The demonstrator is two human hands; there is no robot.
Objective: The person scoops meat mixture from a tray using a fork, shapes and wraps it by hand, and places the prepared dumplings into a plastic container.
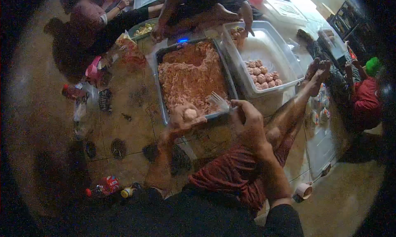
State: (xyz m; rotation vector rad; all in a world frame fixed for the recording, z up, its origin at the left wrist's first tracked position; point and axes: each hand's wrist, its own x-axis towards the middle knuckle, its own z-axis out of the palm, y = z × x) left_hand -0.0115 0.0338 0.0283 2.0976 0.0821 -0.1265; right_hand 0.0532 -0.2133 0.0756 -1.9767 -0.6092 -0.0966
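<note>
My left hand (181,120) is palm up at the near edge of a dark tray (162,107). A small pale meatball (190,113) rests in its slightly blurred, curled fingers. My right hand (249,120) is closed around a white plastic fork (218,100), whose tines point left over the tray. Ground meat (192,82) fills most of the tray, with a hollow scooped at its far end. To the right stands a clear plastic bin (255,91), with shaped meatballs (262,74) piled at its near end and more in its far left corner.
Across the tray, another person's hand (248,24) reaches to the bin. A second person (88,20) sits far left beside a green bowl (143,29). Bottles (109,185) lie near left, and a cup (304,190) near right. My bare leg (288,109) stretches beside the bin.
</note>
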